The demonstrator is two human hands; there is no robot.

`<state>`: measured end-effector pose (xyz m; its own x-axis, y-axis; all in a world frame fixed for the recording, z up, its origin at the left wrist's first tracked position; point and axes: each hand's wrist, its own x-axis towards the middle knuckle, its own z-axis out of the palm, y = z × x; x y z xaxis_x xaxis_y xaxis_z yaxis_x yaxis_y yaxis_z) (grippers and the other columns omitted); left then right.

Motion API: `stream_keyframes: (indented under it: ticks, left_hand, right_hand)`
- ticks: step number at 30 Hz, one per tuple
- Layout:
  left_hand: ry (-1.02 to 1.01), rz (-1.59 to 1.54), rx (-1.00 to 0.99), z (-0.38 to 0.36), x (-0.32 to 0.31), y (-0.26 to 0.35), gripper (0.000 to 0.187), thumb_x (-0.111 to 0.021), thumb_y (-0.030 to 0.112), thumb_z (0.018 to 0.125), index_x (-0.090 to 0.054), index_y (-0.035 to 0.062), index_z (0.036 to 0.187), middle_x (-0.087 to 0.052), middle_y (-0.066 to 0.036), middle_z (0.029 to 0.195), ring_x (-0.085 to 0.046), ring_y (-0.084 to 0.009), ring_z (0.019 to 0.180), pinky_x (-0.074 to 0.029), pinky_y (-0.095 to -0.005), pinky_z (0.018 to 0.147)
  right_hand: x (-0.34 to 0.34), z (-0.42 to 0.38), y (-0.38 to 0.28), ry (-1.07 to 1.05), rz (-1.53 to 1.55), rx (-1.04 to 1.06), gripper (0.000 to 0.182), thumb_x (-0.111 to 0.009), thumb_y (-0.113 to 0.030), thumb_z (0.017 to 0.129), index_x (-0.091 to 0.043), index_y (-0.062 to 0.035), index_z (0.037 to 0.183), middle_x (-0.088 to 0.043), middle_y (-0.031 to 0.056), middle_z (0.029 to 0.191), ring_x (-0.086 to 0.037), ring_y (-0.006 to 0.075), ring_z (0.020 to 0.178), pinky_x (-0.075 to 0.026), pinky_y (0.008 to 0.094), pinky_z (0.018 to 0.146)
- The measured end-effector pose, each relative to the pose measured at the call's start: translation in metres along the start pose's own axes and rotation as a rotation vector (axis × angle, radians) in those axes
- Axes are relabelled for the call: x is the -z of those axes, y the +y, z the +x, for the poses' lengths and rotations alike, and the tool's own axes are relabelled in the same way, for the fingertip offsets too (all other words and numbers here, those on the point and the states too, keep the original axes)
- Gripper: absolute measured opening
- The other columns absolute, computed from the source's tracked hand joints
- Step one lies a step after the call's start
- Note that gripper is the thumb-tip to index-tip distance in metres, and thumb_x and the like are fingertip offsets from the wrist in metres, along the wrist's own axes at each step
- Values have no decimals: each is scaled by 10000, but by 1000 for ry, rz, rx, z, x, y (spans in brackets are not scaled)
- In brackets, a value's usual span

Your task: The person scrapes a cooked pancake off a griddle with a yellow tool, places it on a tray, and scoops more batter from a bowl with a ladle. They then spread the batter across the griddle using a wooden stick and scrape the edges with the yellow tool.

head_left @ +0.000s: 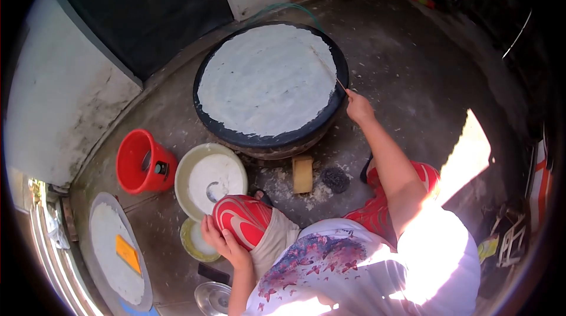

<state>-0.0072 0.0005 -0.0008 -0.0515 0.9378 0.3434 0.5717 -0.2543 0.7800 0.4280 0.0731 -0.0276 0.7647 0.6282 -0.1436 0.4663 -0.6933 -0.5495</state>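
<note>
A large round black griddle (340, 89) stands ahead of me, with a thin white layer of batter (265, 80) spread over most of its top. My right hand (359, 107), at the griddle's right edge, is closed around the end of a thin stick (341, 84). The stick reaches over the rim onto the white layer, where its far part is hard to make out. My left hand (227, 245) lies with fingers extended on my left knee (244, 218), holding nothing. Near that knee is a pale basin (181, 189) of white batter with a ladle (213, 191) in it.
Left of the basin stands a red bucket (125, 162). A round tray (144, 283) holding a white sheet and an orange scraper (128, 254) is at the lower left. A smaller greenish bowl (187, 245), a metal lid (212, 298) and a yellowish block (303, 175) are nearby.
</note>
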Motion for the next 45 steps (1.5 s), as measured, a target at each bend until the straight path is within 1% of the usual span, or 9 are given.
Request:
stream_keyframes:
  ticks: [9, 12, 16, 22, 27, 35, 37, 42, 45]
  left_hand:
    - [30, -26, -12, -1, 2, -7, 469, -364, 281, 910, -400, -52, 1239, -352, -201, 1302, -320, -309, 1220, -209, -386, 1029]
    - [24, 20, -30, 1, 1, -10, 471, -377, 284, 905, -405, -46, 1239, -359, -199, 1297, -324, -310, 1216, -210, -387, 1030]
    - [51, -93, -11, 3, -3, -13, 477, -385, 297, 897, -394, -23, 1251, -339, -200, 1307, -299, -340, 1217, -200, -417, 1023]
    - [89, -220, 41, 1, 0, -9, 419, -357, 200, 899, -404, -19, 1254, -337, -165, 1318, -353, -260, 1201, -270, -352, 1003]
    - [215, -372, 349, 7, 11, -38, 381, -426, 171, 886, -446, -20, 1215, -394, -147, 1277, -364, -239, 1195, -256, -315, 1003]
    - [70, 614, 581, -48, 5, -206, 482, -563, 231, 808, -438, 54, 1238, -360, -158, 1288, -356, -313, 1180, -324, -438, 936]
    - [-144, 823, 993, -62, 6, -219, 593, -597, 253, 773, -357, 76, 1285, -283, -169, 1333, -319, -335, 1194, -331, -482, 915]
    - [-231, 659, 1241, -90, 6, -264, 614, -563, 207, 786, -273, 103, 1317, -260, -180, 1329, -456, -390, 1060, -414, -471, 837]
    - [-195, 576, 1199, -95, 11, -273, 543, -527, 189, 807, -305, 85, 1292, -377, -195, 1230, -541, -393, 931, -455, -448, 774]
  right_hand:
    - [-1, -30, 19, 164, -36, 180, 417, -417, -142, 877, -415, -198, 1290, -596, 174, 980, -564, 322, 919, -443, 375, 814]
    - [-6, -58, 13, -66, 372, 543, 480, -438, -57, 861, -365, -162, 1324, -594, 130, 882, -569, 251, 810, -444, 305, 778]
    - [-7, -96, -21, -559, 394, 350, 471, -457, -43, 871, -377, -154, 1322, -603, 63, 871, -559, 179, 760, -428, 258, 752]
    - [-29, -118, -48, -468, 202, 671, 396, -482, -103, 885, -442, -147, 1277, -619, 58, 785, -562, 136, 677, -452, 253, 681]
    - [-23, -133, -85, -710, 342, 423, 359, -461, -64, 886, -467, -66, 1244, -564, 19, 702, -488, 54, 548, -440, 213, 528]
    - [-63, -148, -91, -916, 182, 533, 406, -514, -25, 839, -471, -69, 1240, -586, 52, 747, -526, 95, 610, -447, 233, 592]
    - [-73, -148, -103, -916, 124, 689, 440, -531, -19, 821, -459, -74, 1252, -601, 80, 783, -537, 119, 631, -450, 243, 620]
    - [-75, -178, -202, -1222, -135, 867, 645, -530, 72, 760, -355, -154, 1338, -576, 105, 1112, -574, 139, 809, -451, 277, 773]
    - [-115, -191, -233, -1071, -374, 1142, 537, -556, -32, 778, -444, -193, 1277, -610, 157, 1006, -611, 250, 843, -460, 319, 766]
